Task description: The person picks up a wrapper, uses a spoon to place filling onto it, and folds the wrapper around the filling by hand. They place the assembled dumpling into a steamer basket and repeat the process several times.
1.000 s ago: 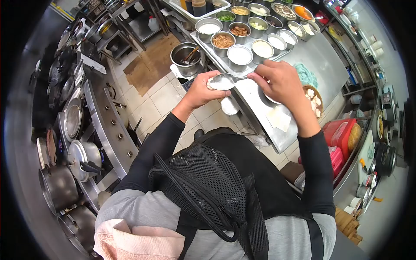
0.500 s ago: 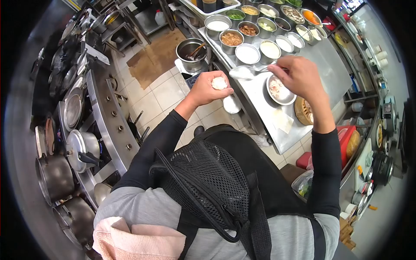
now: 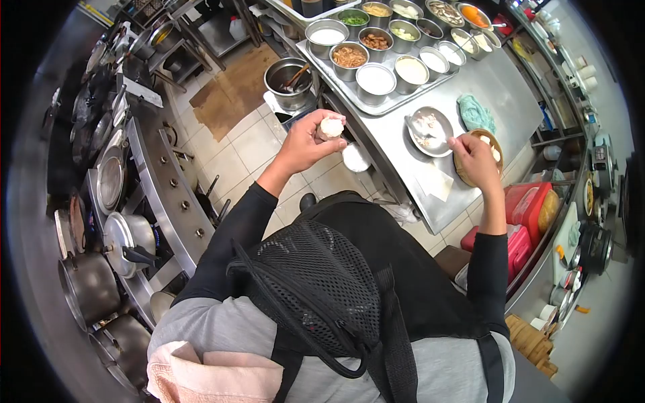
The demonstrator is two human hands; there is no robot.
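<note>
Wrapped in the fingers of my left hand [image 3: 306,142] is a small round whitish dumpling [image 3: 332,127], held upright beside the table edge. My right hand [image 3: 476,160] is at the near right rim of a metal bowl [image 3: 430,147] with pale filling [image 3: 427,125] and a utensil inside. Its thumb and index finger are close together; whether they hold anything is too small to tell. Partly behind that hand, a round bamboo steamer [image 3: 463,174] contains white pieces. A pale square sheet [image 3: 437,183] lies on the steel table below the bowl.
Metal containers of ingredients [image 3: 375,80] stand on a tray [image 3: 376,107] at the table's back. A green cloth [image 3: 476,113] lies beyond the steamer. To the left are a stove [image 3: 176,181] and a pressure cooker [image 3: 127,235]; a pot [image 3: 289,84] stands behind my left hand.
My right hand has moved down and right, from above the metal bowl to its near right rim. The spoon it held now rests at the bowl. The green cloth and more of the steamer show.
</note>
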